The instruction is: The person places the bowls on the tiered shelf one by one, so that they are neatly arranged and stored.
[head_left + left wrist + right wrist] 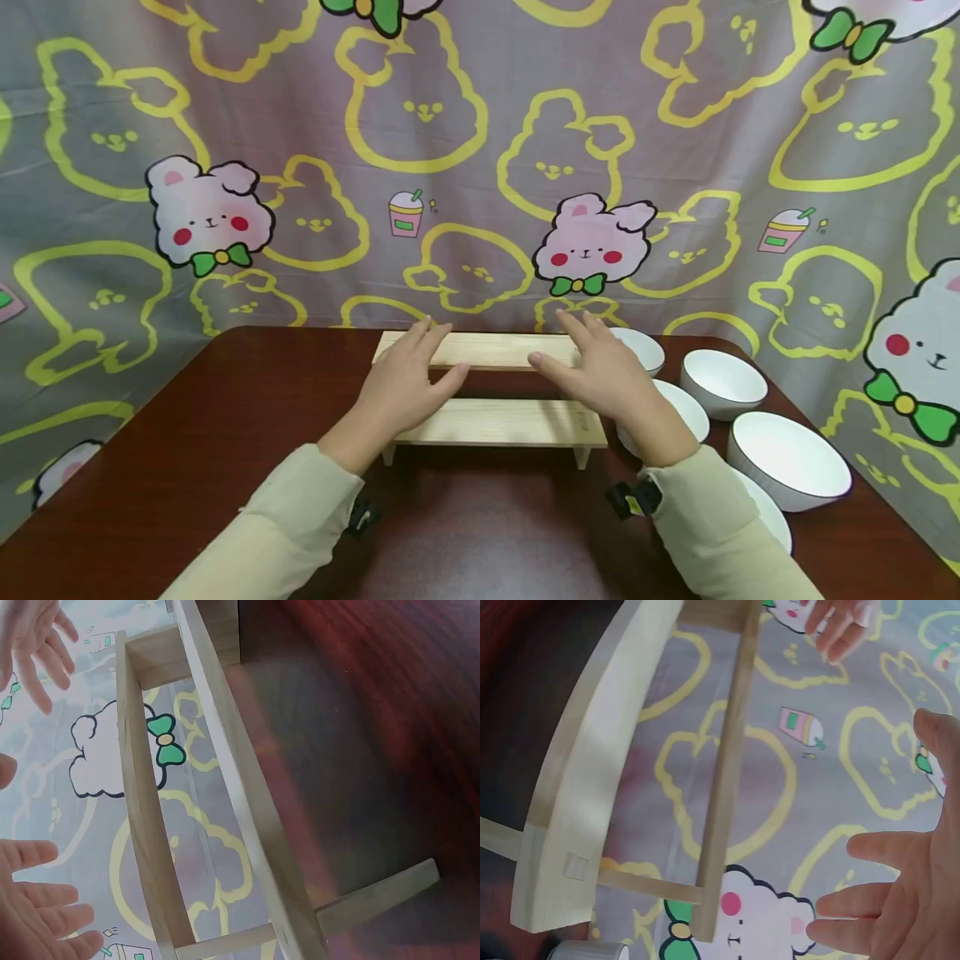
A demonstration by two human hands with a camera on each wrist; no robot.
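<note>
A two-tier wooden rack (502, 422) of pale wood stands on the dark table in the head view. Over its left part is my left hand (405, 379), fingers spread and pointing forward, holding nothing. My right hand (600, 367) mirrors it over the right part, also with spread fingers and nothing in them. In the left wrist view, the rack's front board (240, 757) runs beside the left hand (41, 915). The right wrist view has the right hand (900, 900) apart from the rack's front board (592, 772).
White bowls stand at the table's right: a large bowl (787, 454), another bowl (723, 379) behind it, and several more partly hidden by my right arm. Beyond the table hangs a cartoon-patterned curtain (480, 208). Bare brown tabletop (225, 442) lies left of the rack.
</note>
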